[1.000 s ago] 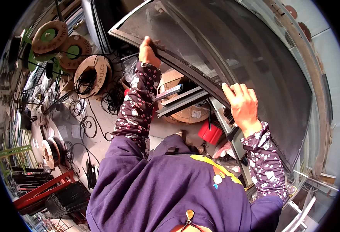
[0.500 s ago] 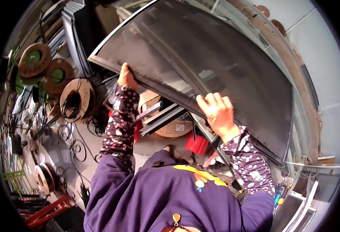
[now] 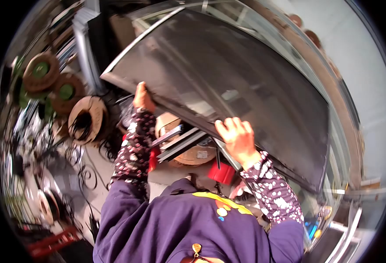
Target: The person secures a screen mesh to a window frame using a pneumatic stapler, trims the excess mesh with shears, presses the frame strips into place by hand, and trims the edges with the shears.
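A large dark screen panel (image 3: pixel 272 92) with a slim frame spans the upper middle of the head view, tilted over a glass-topped table. My left hand (image 3: pixel 143 98) grips its near edge close to the left corner, thumb on top and the other fingers hidden beneath. Farther right along the same edge, my right hand (image 3: pixel 240 142) is closed on the frame, knuckles up and fingertips partly hidden. Below the edge, between my arms, several dark metal profiles (image 3: pixel 182 145) stick out above a cardboard reel (image 3: pixel 197 155).
Cardboard spools (image 3: pixel 87 120) and loose black cords crowd the floor at left. A red roll (image 3: pixel 221 172) stands below the panel. The glass table's edge (image 3: pixel 346 144) curves along the right, with light strips (image 3: pixel 348 234) at lower right. A red metal frame (image 3: pixel 55 243) lies lower left.
The panel's near edge has come slightly down toward my body, both hands with it. My right hand has also shifted a little left. Both hands keep their hold.
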A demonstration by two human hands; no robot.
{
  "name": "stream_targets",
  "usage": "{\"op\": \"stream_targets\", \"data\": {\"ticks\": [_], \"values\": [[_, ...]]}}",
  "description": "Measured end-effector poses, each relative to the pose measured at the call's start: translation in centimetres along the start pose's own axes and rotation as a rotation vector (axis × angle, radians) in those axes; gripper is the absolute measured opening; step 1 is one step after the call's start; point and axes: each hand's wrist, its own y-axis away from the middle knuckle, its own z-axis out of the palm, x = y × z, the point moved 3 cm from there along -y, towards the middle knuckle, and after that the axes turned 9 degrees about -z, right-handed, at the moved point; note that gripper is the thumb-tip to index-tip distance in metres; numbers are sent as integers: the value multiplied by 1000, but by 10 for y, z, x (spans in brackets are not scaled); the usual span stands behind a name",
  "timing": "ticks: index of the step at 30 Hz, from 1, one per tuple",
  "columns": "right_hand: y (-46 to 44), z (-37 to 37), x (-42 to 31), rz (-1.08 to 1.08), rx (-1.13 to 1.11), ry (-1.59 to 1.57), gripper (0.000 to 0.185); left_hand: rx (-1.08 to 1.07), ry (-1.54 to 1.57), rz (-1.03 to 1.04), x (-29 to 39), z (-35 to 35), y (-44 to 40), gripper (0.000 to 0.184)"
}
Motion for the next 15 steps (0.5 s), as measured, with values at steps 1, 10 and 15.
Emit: {"op": "stream_targets", "data": {"ticks": [1, 10, 15], "values": [[0, 3, 0, 7, -21, -18, 28, 56, -46, -11, 3, 3, 10, 38], [5, -11, 9, 43, -99, -81, 30, -82, 180, -192, -21, 6, 12, 44], [54, -37, 19, 181, -56, -63, 37, 26, 151, -261, -44, -6, 81, 38]]}}
